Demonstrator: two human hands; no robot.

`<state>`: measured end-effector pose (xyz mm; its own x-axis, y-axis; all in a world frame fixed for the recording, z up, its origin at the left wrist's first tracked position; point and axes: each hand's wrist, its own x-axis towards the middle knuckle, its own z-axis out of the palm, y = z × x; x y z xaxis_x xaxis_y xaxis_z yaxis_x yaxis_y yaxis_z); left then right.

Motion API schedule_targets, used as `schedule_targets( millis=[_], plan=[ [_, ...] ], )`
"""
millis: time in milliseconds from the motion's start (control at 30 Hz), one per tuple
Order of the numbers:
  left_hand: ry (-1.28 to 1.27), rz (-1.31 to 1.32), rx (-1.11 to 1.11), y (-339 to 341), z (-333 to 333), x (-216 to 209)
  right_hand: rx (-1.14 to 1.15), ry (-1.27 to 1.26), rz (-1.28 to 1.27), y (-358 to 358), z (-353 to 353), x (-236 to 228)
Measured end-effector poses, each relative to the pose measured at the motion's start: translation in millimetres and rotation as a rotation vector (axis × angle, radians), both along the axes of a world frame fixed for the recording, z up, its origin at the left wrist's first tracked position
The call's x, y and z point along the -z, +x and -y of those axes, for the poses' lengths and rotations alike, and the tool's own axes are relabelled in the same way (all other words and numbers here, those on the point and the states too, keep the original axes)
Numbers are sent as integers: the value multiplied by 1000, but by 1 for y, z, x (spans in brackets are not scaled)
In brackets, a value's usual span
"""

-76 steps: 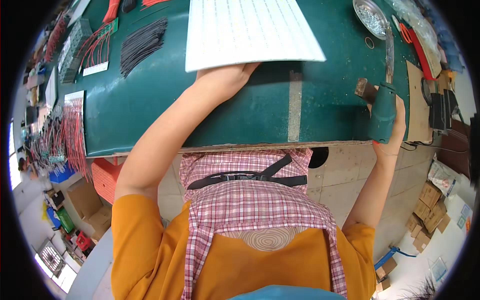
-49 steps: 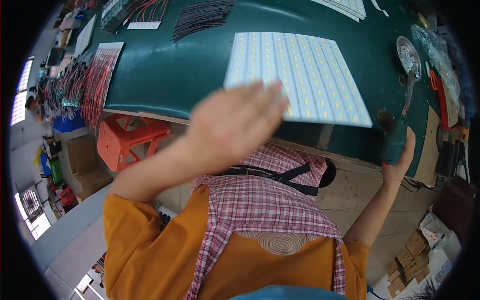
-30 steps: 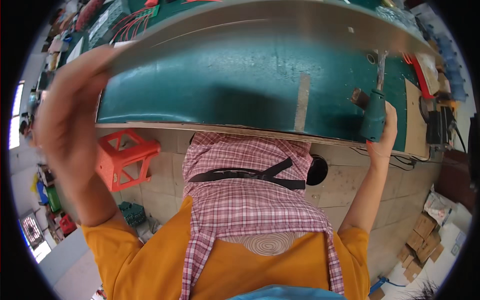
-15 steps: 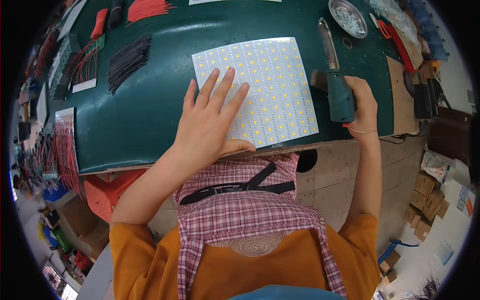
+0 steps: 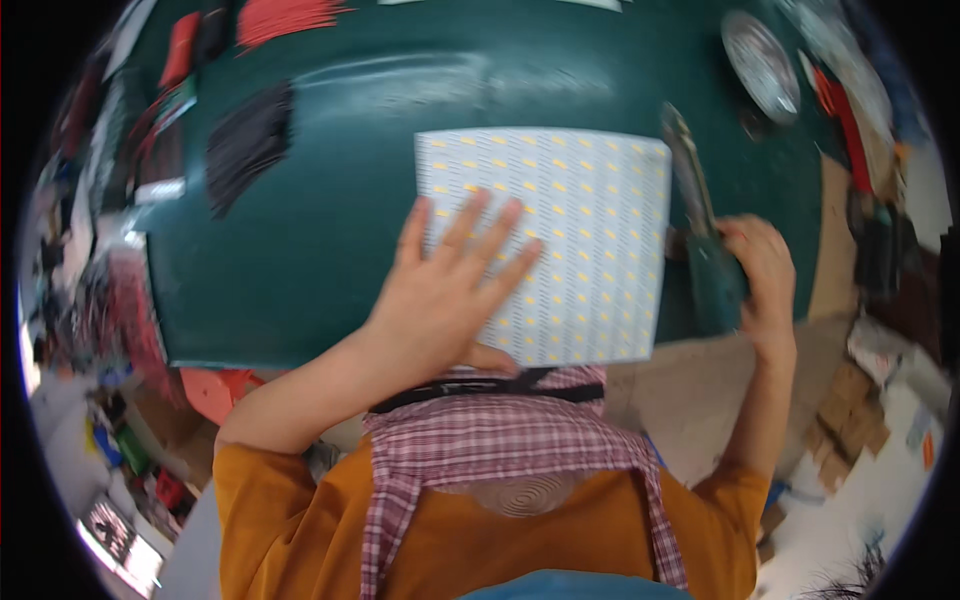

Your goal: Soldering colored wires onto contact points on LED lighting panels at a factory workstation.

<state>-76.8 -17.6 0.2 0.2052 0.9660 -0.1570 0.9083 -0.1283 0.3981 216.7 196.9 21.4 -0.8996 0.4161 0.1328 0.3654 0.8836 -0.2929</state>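
A white LED board (image 5: 595,260), a sheet with rows of small yellow chips, lies at the table's front edge. My left hand (image 5: 440,290) rests flat on its left part with the fingers spread, covering some chips. To the right of the board is a green soldering gun (image 5: 718,285) with a long metal nose pointing away from me. My right hand (image 5: 765,270) is closed round the right side of its handle. The view is smeared, and the fingers' inner side is hidden.
On the green table (image 5: 300,260) lie black wires (image 5: 250,145) and red wires (image 5: 285,22) at the far left. A metal bowl (image 5: 762,68) of small parts stands at the far right. Red wire bundles (image 5: 135,300) hang at the left edge.
The board has turned slightly and sits lower and farther right in the picture, with my left hand on it. The whole view has shifted; my right hand stays at the soldering gun.
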Motion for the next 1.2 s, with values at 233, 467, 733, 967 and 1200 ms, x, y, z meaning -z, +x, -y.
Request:
schedule_targets(
  millis=[233,467,733,967,1200],
  plan=[
    [83,108,-20,-6,9,5,104,-10,23,-3,16,-5],
    [682,-54,-407,-146,-9,-14,473,-516,-431,29,63,-8],
    [450,-232,-544,-244,-37,13,713,-731,-606,-7,90,-17],
    [700,173,-135,-298,-133,3,767,-1045,-857,-29,101,-18],
    [207,-392,-282,-316,-169,-8,743,-1205,-900,-37,109,-11]
  ],
)
